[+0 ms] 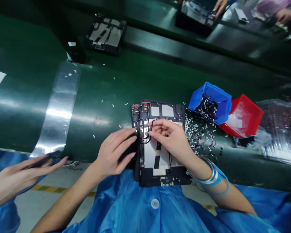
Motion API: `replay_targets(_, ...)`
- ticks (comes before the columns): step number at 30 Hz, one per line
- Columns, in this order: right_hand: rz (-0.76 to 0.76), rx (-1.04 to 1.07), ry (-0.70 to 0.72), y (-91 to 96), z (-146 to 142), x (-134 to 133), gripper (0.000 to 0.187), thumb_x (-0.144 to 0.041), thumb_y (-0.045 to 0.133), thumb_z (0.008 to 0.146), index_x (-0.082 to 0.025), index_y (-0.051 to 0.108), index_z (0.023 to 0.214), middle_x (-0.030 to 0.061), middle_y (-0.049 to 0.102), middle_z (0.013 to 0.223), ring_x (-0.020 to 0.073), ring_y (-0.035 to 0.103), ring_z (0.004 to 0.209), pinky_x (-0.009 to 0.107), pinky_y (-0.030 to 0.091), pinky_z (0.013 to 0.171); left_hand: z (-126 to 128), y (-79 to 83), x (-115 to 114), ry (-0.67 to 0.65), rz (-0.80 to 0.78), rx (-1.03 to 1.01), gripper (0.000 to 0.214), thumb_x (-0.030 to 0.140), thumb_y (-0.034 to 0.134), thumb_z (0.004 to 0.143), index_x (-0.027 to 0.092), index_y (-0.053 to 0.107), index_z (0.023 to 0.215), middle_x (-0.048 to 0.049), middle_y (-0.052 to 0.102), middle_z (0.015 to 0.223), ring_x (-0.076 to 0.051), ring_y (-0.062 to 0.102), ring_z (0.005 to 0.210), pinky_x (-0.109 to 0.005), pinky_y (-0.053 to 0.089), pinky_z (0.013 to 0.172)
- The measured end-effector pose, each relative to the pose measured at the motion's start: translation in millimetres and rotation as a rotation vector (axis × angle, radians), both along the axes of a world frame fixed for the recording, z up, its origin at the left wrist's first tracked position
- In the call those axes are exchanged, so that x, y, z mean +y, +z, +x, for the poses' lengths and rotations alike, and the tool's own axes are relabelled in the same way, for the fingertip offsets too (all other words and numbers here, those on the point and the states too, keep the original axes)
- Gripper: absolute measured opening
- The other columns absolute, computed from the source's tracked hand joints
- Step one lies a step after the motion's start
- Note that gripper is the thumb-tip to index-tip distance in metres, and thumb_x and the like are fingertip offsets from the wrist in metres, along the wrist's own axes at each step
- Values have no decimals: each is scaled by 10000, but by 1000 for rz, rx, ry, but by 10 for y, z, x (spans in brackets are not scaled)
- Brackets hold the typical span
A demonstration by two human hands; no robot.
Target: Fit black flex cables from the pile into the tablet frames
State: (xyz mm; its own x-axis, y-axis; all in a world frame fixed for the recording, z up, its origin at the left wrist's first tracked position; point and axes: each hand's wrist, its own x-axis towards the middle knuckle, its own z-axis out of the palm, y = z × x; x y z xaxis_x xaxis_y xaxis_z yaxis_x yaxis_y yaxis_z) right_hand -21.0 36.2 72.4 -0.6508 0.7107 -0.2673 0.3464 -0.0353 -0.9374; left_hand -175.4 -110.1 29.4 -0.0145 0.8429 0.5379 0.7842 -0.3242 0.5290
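Observation:
Two opened tablet-like devices lie stacked at the bench edge in front of me. The upper device [149, 158] has a black frame, white battery panels and dark ribbon strips. A second device [136, 116] shows along its left side, underneath. My right hand [166, 132] is above the upper device, thumb and forefinger pinched on a thin black cable [147, 139] that loops near its left edge. Against the left side of the stack rests my left hand [117, 150], fingers stretched and apart, with nothing seen in it.
Right of the stack lie scattered small white pieces [194, 131], a blue bin [221, 102] with dark cables, and a red bin [253, 116] with clear plastic. Another device [106, 35] sits farther back. At left, a co-worker's hand [26, 174] holds something dark beside a clear strip [57, 116].

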Motion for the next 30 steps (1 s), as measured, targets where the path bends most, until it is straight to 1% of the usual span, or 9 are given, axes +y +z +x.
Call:
replay_targets(3, 72, -44, -4, -27, 1, -22, 158, -234, 661, 720, -184, 675, 869, -17, 631, 675, 84, 543, 589, 234, 413, 519, 50, -90, -84, -37, -13, 96, 355, 236, 528, 885, 80, 558, 1202, -205, 629, 1200, -287, 594, 1112, -410, 523, 899)
replay_targets(6, 119, -50, -15, -49, 0, -29, 170, -250, 662, 729, -184, 679, 885, -13, 641, 678, 83, 533, 567, 232, 407, 493, 61, -129, -73, -43, -29, 182, 351, 258, 512, 895, 96, 580, 1199, -196, 639, 1187, -293, 612, 1069, -415, 542, 848)
replay_targets(13, 182, -73, -27, 5, 15, -33, 62, -252, 655, 767, -190, 650, 775, -3, 676, 684, 102, 600, 590, 240, 453, 523, 69, -101, -18, -22, -8, 249, 288, 237, 514, 899, 92, 608, 1129, -200, 662, 1125, -301, 636, 991, -392, 550, 745)
replay_targets(16, 202, -93, 0, 80, 33, 6, 95, -274, 635, 803, -190, 642, 759, -10, 667, 653, 90, 571, 535, 234, 430, 500, 87, -77, 13, -4, -27, 252, 250, 229, 498, 906, 99, 625, 1078, -189, 672, 1095, -296, 640, 979, -384, 541, 737)
replay_targets(20, 354, -200, 81, 121, 17, 114, 79, -251, 666, 785, -192, 663, 733, -40, 617, 580, 69, 483, 489, 236, 384, 519, 113, -60, 42, 32, -40, 222, 203, 199, 494, 903, 117, 634, 1025, -177, 677, 1068, -287, 639, 980, -373, 531, 736)
replay_targets(22, 381, -234, 126, 101, -7, 172, 58, -226, 688, 759, -192, 672, 716, -54, 589, 554, 62, 450, 486, 235, 363, 522, 129, -59, 41, 34, -51, 215, 204, 215, 506, 899, 114, 625, 1030, -189, 667, 1086, -298, 632, 997, -384, 530, 745)
replay_targets(24, 347, -231, 157, 68, -31, 217, 54, -214, 696, 742, -186, 671, 703, -56, 585, 558, 59, 437, 489, 231, 345, 511, 146, -63, 33, 25, -51, 203, 256, 277, 501, 905, 110, 607, 1067, -211, 639, 1146, -319, 611, 1053, -412, 530, 782)
replay_targets(27, 305, -219, 171, 30, -55, 252, 63, -223, 689, 737, -178, 666, 699, -50, 587, 570, 57, 425, 492, 229, 332, 502, 169, -80, 24, -8, -30, 195, 368, 363, 455, 923, 117, 573, 1169, -235, 570, 1270, -342, 549, 1175, -452, 511, 858)
replay_targets(30, 305, -239, 179, 25, -62, 259, 70, -230, 685, 736, -175, 663, 700, -48, 585, 566, 54, 421, 487, 230, 334, 505, 176, -101, 27, -34, -37, 226, 434, 406, 408, 944, 124, 549, 1242, -246, 515, 1339, -355, 498, 1249, -453, 496, 877)
